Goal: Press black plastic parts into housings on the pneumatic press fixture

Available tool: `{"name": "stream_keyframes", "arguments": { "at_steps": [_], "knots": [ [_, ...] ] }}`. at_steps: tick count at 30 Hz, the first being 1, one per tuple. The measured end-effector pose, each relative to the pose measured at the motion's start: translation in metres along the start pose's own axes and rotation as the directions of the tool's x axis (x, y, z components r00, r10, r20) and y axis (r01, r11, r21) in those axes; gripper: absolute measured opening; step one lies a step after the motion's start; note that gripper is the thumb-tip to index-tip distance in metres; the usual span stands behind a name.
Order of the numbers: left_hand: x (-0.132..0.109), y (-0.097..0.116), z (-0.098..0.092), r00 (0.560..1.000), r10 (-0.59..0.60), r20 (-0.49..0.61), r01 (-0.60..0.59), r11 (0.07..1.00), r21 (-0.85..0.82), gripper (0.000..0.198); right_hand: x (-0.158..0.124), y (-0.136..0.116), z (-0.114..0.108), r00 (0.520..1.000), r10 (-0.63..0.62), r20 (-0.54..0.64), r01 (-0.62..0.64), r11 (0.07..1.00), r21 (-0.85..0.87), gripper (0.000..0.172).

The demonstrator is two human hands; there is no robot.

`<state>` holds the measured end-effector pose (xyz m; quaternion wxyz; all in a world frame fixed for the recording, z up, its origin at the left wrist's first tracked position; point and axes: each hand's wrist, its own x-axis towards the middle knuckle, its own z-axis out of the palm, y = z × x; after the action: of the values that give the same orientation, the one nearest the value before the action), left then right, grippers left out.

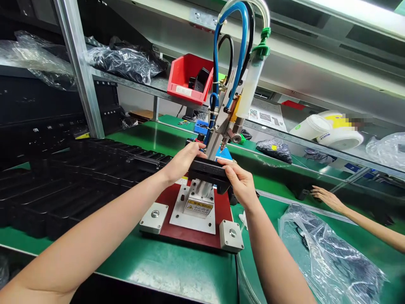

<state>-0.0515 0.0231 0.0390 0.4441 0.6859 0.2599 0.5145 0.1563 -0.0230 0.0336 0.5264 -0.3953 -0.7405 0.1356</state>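
A long black plastic part (209, 169) is held level between my two hands, in front of the upright metal column of a bench dispensing machine (221, 126). My left hand (185, 162) grips its left end, fingers reaching over the top edge. At the right end, my right hand (240, 181) pinches it with the thumb along the near side. Below it is the machine's metal base plate (177, 219) with a yellow warning label. A clear syringe (251, 84) with a green cap is mounted above, to the right.
Two grey button boxes (155, 217) flank the red base. Black trays (95, 169) of parts fill the bench's left side. A red bin (190, 80) sits on the shelf. At right lie a clear plastic bag (329, 253) and another person's hand (327, 198).
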Motion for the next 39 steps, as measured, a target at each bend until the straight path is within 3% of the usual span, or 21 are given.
{"name": "stream_keyframes", "arguments": {
  "at_steps": [3,5,10,15,18,22,24,27,30,32,35,37,39],
  "knots": [
    [0.002,-0.001,-0.009,0.989,-0.116,0.095,0.135,0.963,-0.232,0.066,0.002,0.001,-0.006,0.998,0.045,0.038,-0.046,0.999,0.023,0.031],
    [0.002,-0.001,-0.012,0.984,-0.129,0.126,0.161,0.944,-0.289,0.071,0.001,0.003,-0.007,0.998,0.055,0.024,-0.056,0.998,0.041,0.030],
    [0.001,0.003,-0.013,0.982,-0.140,0.124,0.170,0.946,-0.275,0.077,-0.004,0.010,-0.007,0.998,0.057,-0.032,-0.055,0.997,0.055,0.027],
    [0.001,0.002,-0.011,0.985,-0.142,0.101,0.165,0.946,-0.279,0.077,-0.008,0.009,-0.005,0.999,-0.009,-0.034,0.007,0.998,-0.063,0.024],
    [-0.003,0.000,-0.009,0.994,-0.097,0.055,0.107,0.969,-0.224,0.074,-0.010,0.000,-0.001,0.987,-0.151,-0.062,0.137,0.973,-0.186,0.019],
    [-0.012,0.009,-0.012,0.993,0.121,0.002,-0.121,0.993,0.012,0.057,-0.011,-0.019,0.003,0.948,-0.309,-0.076,0.268,0.905,-0.330,0.016],
    [-0.018,0.019,-0.016,0.973,0.229,0.021,-0.229,0.960,0.162,0.047,-0.011,-0.029,0.001,0.926,-0.371,-0.073,0.323,0.877,-0.354,0.015],
    [-0.032,0.033,-0.022,0.954,0.286,0.084,-0.298,0.911,0.283,0.046,-0.016,-0.043,-0.003,0.894,-0.446,-0.045,0.406,0.847,-0.344,0.015],
    [-0.055,0.038,-0.018,0.970,0.233,0.072,-0.239,0.967,0.087,0.048,-0.034,-0.056,-0.004,0.908,-0.409,-0.087,0.392,0.905,-0.165,0.022],
    [-0.077,0.034,-0.006,0.990,0.136,0.039,-0.125,0.970,-0.207,0.051,-0.053,-0.062,0.000,0.941,-0.310,-0.133,0.319,0.946,0.054,0.052],
    [-0.114,0.023,0.019,0.988,-0.117,0.096,0.151,0.777,-0.611,0.049,-0.080,-0.065,0.009,0.987,-0.161,-0.028,0.162,0.942,0.293,0.098],
    [-0.134,0.016,0.036,0.936,-0.280,0.214,0.339,0.551,-0.762,0.044,-0.091,-0.065,0.015,0.986,-0.097,0.136,0.043,0.934,0.355,0.106],
    [-0.149,0.013,0.051,0.867,-0.366,0.339,0.458,0.317,-0.830,0.043,-0.094,-0.066,0.019,0.947,-0.072,0.314,-0.051,0.929,0.367,0.098]
  ]
}}
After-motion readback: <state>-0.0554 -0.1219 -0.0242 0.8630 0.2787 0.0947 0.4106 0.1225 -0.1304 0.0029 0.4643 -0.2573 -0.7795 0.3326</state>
